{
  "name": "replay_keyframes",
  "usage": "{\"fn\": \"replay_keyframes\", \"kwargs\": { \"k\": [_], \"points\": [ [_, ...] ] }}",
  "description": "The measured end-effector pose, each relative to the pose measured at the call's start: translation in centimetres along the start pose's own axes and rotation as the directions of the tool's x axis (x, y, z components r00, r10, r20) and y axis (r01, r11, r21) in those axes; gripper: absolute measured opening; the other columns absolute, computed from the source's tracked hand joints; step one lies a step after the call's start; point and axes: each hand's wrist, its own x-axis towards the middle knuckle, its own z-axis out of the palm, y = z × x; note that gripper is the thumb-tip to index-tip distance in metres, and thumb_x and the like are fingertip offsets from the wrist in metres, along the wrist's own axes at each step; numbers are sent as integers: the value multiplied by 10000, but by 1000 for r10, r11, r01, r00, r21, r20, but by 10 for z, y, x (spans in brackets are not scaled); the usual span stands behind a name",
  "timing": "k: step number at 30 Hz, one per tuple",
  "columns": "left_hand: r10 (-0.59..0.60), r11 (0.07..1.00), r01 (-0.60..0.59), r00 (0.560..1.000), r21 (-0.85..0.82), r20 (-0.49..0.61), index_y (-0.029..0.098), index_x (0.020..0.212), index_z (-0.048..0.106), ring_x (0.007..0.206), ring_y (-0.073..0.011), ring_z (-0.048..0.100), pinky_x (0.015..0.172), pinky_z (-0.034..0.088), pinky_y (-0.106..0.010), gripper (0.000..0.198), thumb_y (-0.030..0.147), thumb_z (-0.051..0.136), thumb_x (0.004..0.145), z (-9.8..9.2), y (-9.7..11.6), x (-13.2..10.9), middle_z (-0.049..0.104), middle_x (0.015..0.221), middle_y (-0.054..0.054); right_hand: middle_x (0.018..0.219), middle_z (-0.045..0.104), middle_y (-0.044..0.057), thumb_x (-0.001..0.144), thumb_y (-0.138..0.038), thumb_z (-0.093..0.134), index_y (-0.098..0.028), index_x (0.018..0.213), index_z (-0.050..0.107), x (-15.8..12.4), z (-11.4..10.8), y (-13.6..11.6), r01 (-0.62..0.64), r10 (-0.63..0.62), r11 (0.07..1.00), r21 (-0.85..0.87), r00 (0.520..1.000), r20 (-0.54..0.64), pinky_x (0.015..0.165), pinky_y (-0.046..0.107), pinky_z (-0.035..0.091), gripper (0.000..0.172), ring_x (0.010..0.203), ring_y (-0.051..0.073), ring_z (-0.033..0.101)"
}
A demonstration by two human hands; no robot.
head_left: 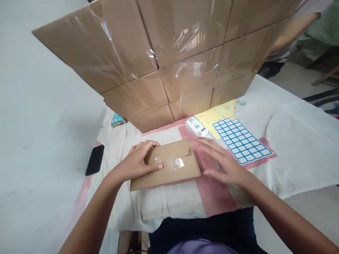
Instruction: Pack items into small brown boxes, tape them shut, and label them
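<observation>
A small flat cardboard box lies on the cloth-covered table in front of me, with clear tape across its top. My left hand grips its left part, thumb on the top face and fingers over the far edge. At the box's right end is my right hand, slightly blurred, with thumb and fingers apart and nothing between them. Whether its fingertips touch the box I cannot tell. Just behind the box is a white handheld device with a small screen.
A tall stack of taped cardboard boxes stands at the table's back. To the right lies a sheet of blue-bordered labels on yellow paper. A black phone and a blue packet lie left. Another person's arm shows at upper right.
</observation>
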Motion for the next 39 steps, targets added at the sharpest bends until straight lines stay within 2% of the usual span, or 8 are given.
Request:
{"fn": "replay_keyframes", "kwargs": {
  "k": [4, 6, 9, 14, 19, 26, 32, 39],
  "points": [
    [-4, 999, -3, 982, -36, -190, 355, 1371, 416, 1343, -339, 444, 1118, 322, -576, 634, 620, 650, 845, 1, 0, -12, 487, 1426, -87, 1347, 626, 206, 912, -470, 597, -158, 1381, 570, -19, -56, 75, -597, 508, 750, -284, 795, -332, 1072, 611, 424, 564, 1267, 412, 566],
    [39, 998, -53, 942, -31, -334, 342, 1396, 415, 1349, -347, 431, 1122, 314, -578, 633, 628, 613, 867, 5, 8, -22, 473, 1419, -104, 1242, 664, 245, 844, -509, 654, -86, 1357, 581, -17, -78, 117, -800, 749, 495, -338, 590, -300, 1010, 599, 462, 668, 1184, 446, 602],
    [136, 989, -149, 865, 11, -483, 311, 1400, 455, 1288, -345, 452, 1077, 352, -550, 610, 642, 551, 896, 16, 34, -35, 492, 1339, -121, 1169, 693, 211, 756, -521, 729, -91, 1406, 533, -4, -87, 156, -856, 854, 380, -351, 470, -222, 919, 507, 515, 803, 1094, 409, 638],
    [316, 931, -362, 728, 50, -609, 229, 1234, 584, 1086, -295, 535, 921, 449, -481, 409, 484, 585, 914, 57, 107, -31, 558, 1121, -115, 938, 727, 116, 803, -416, 670, -132, 1192, 660, 12, -75, 155, -855, 838, 476, -208, 512, -189, 723, 362, 505, 482, 872, 295, 669],
    [460, 817, -567, 526, 109, -715, 184, 902, 640, 778, -165, 551, 743, 427, -368, 54, 187, 588, 887, 118, 172, 3, 614, 810, -20, 790, 709, 44, 916, -406, 517, -208, 875, 730, 2, -77, 136, -706, 669, 704, -84, 698, -255, 682, 340, 472, 294, 703, 220, 630],
    [462, 786, -610, 474, 99, -750, 210, 886, 654, 667, -139, 546, 621, 379, -344, 131, 142, 639, 775, 171, 196, 66, 646, 742, 18, 857, 696, 47, 863, -376, 620, -225, 838, 662, -4, -90, 101, -570, 552, 819, 62, 755, -354, 649, 328, 475, 159, 725, 210, 622],
    [299, 905, -421, 538, 55, -788, 245, 1011, 658, 751, -151, 617, 653, 448, -364, 172, 179, 641, 853, 162, 201, 68, 725, 848, -17, 645, 509, -30, 850, -495, 663, -234, 779, 489, -3, -96, 70, -552, 559, 732, 399, 822, 113, 492, 255, 356, 322, 564, 143, 467],
    [240, 966, -13, 412, 258, -879, 275, 931, 614, 719, -171, 560, 674, 455, -365, 230, 75, 653, 825, 87, 119, -34, 621, 772, 10, 613, 483, -13, 944, -430, 524, -244, 727, 401, -10, -76, 109, -565, 573, 816, -121, 819, 38, 558, 315, 340, 312, 570, 169, 450]
  ]
}}
